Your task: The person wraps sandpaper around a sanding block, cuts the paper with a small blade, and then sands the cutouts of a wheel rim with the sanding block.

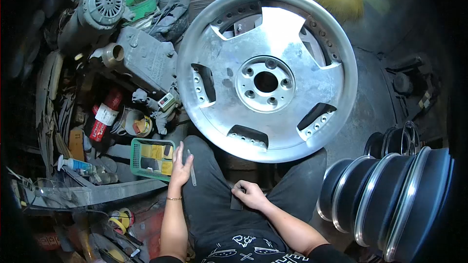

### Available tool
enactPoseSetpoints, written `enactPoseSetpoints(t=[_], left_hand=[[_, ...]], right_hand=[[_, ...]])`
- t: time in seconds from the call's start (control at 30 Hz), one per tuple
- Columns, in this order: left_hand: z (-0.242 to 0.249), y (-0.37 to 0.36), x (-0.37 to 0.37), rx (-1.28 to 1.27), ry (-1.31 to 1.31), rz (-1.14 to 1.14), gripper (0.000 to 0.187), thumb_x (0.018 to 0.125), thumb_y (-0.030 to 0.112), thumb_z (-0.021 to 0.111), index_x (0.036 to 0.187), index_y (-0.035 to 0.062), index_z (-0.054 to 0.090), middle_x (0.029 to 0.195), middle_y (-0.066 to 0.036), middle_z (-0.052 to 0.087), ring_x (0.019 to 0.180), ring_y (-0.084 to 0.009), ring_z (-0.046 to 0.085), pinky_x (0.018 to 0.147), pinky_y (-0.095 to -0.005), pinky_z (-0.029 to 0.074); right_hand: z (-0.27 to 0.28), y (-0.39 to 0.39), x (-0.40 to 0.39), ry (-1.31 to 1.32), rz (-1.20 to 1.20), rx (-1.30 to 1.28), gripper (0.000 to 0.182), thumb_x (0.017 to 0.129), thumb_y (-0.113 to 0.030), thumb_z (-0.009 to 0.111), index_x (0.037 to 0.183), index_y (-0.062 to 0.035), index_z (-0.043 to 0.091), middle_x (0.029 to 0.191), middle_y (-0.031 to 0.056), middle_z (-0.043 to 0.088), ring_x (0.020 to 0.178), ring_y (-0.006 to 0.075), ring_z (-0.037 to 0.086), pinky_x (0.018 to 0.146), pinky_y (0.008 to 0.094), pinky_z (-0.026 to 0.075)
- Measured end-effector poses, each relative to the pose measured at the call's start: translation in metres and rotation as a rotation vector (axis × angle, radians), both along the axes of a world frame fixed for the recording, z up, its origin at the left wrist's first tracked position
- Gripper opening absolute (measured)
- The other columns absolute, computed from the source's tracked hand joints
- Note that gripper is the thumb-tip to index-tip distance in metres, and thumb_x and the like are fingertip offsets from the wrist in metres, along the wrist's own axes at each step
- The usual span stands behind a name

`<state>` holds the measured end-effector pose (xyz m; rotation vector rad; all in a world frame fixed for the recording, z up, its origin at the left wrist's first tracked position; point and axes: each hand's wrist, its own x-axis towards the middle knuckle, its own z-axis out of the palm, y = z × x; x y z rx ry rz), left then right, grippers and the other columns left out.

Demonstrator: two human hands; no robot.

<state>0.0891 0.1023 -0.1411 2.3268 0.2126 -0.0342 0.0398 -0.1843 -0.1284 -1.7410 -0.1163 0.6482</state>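
My left hand (180,170) is raised over my left thigh, fingers stretched upward, beside the right rim of a green plastic basket (136,169). Yellow and dark flat pieces (155,152) lie in that basket. A thin metal strip (193,173) shows against my thigh just right of the thumb; the hand does not visibly grip it. In my lap, my right hand (250,195) is closed on a small dark sheet that looks like sandpaper (236,200). A large silver wheel rim (219,112) stands tilted in front of my knees, with neither hand touching it.
Several wheel rims (373,202) are stacked at the right. An electric motor (105,6), a red-labelled container (106,115) and a bucket (135,121) crowd the left side. A spray bottle (78,165) and tape rolls (121,220) lie lower left. A straw broom (341,0) is behind.
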Motion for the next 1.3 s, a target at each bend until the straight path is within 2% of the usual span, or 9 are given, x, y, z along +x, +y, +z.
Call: enactPoseSetpoints(t=[0.07, 0.1, 0.3, 0.37, 0.47, 0.73, 0.9, 1.07, 1.3], left_hand=[[-0.011, 0.007, -0.002, -0.024, -0.057, -0.024, 0.059, 0.101, 0.031, 0.049, 0.15, 0.0041, 0.029, 0.145, -0.023, 0.036, 0.136, -0.0353, 0.034, 0.113, -0.0398, 0.028], [-0.016, 0.008, -0.001, -0.065, -0.09, -0.03, 0.055, 0.105, 0.035, 0.036, 0.15, 0.0034, 0.03, 0.148, -0.021, 0.035, 0.139, -0.0333, 0.031, 0.115, -0.0387, 0.024], [-0.023, 0.008, -0.004, -0.141, -0.117, 0.088, 0.055, 0.105, 0.038, 0.032, 0.144, -0.0001, 0.037, 0.145, -0.02, 0.04, 0.137, -0.0314, 0.035, 0.114, -0.0376, 0.025], [-0.024, 0.006, -0.004, -0.191, -0.127, 0.118, 0.055, 0.105, 0.039, 0.031, 0.142, -0.0015, 0.04, 0.144, -0.019, 0.043, 0.136, -0.0306, 0.037, 0.114, -0.0371, 0.025], [-0.024, 0.004, -0.002, -0.253, -0.136, 0.168, 0.058, 0.106, 0.04, 0.028, 0.139, -0.0037, 0.045, 0.143, -0.018, 0.046, 0.135, -0.0294, 0.039, 0.114, -0.0365, 0.026], [-0.007, -0.008, -0.001, -0.246, -0.096, 0.284, 0.045, 0.104, 0.032, 0.04, 0.133, -0.0007, 0.052, 0.134, -0.017, 0.056, 0.125, -0.0258, 0.051, 0.108, -0.0344, 0.036], [0.002, -0.017, 0.0, -0.294, -0.087, 0.306, 0.042, 0.104, 0.031, 0.042, 0.13, 0.0007, 0.054, 0.13, -0.015, 0.058, 0.125, -0.0244, 0.051, 0.107, -0.0348, 0.037], [-0.019, -0.007, -0.001, -0.213, -0.147, 0.312, 0.042, 0.102, 0.034, 0.046, 0.127, 0.002, 0.058, 0.125, -0.018, 0.061, 0.121, -0.0306, 0.055, 0.103, -0.0365, 0.041], [-0.006, -0.012, -0.001, -0.291, -0.128, 0.36, 0.037, 0.101, 0.027, 0.05, 0.126, 0.0013, 0.059, 0.126, -0.016, 0.062, 0.118, -0.0256, 0.058, 0.101, -0.0334, 0.043]], right_hand=[[0.0, 0.0, 0.001, 0.043, 0.026, -0.02, 0.025, 0.09, -0.025, 0.065, 0.093, -0.0001, 0.065, 0.08, 0.01, 0.067, 0.074, 0.0152, 0.061, 0.07, 0.0322, 0.049], [0.002, -0.001, 0.001, 0.049, 0.024, -0.024, 0.025, 0.09, -0.025, 0.065, 0.093, -0.0001, 0.065, 0.08, 0.0102, 0.067, 0.074, 0.0158, 0.062, 0.071, 0.0322, 0.049], [0.007, -0.001, 0.003, 0.027, 0.019, -0.042, 0.024, 0.09, -0.024, 0.066, 0.093, -0.0006, 0.065, 0.08, 0.0107, 0.067, 0.072, 0.0158, 0.062, 0.069, 0.0321, 0.049], [0.006, 0.0, 0.002, 0.019, 0.002, 0.009, 0.026, 0.088, -0.025, 0.066, 0.091, 0.0006, 0.065, 0.081, 0.0157, 0.068, 0.072, 0.0231, 0.066, 0.069, 0.035, 0.051], [0.006, 0.0, 0.002, -0.013, 0.002, 0.005, 0.026, 0.088, -0.025, 0.065, 0.09, 0.0008, 0.065, 0.082, 0.0164, 0.068, 0.074, 0.0253, 0.067, 0.07, 0.036, 0.051], [0.004, 0.0, 0.001, 0.004, 0.012, 0.005, 0.027, 0.088, -0.026, 0.066, 0.091, 0.0008, 0.066, 0.083, 0.017, 0.069, 0.078, 0.0264, 0.067, 0.072, 0.0363, 0.051], [-0.005, -0.003, -0.001, -0.049, 0.017, 0.016, 0.021, 0.089, -0.021, 0.066, 0.092, -0.0008, 0.067, 0.088, 0.0143, 0.07, 0.083, 0.0211, 0.067, 0.077, 0.0329, 0.052], [0.002, -0.002, -0.001, 0.059, -0.024, 0.005, 0.02, 0.088, -0.019, 0.066, 0.089, 0.0009, 0.065, 0.078, 0.0095, 0.066, 0.071, 0.0124, 0.059, 0.068, 0.0284, 0.048], [-0.001, 0.002, -0.001, 0.043, -0.038, -0.059, 0.021, 0.086, -0.019, 0.066, 0.086, 0.0019, 0.064, 0.07, 0.0089, 0.062, 0.064, 0.0125, 0.055, 0.063, 0.029, 0.046]])
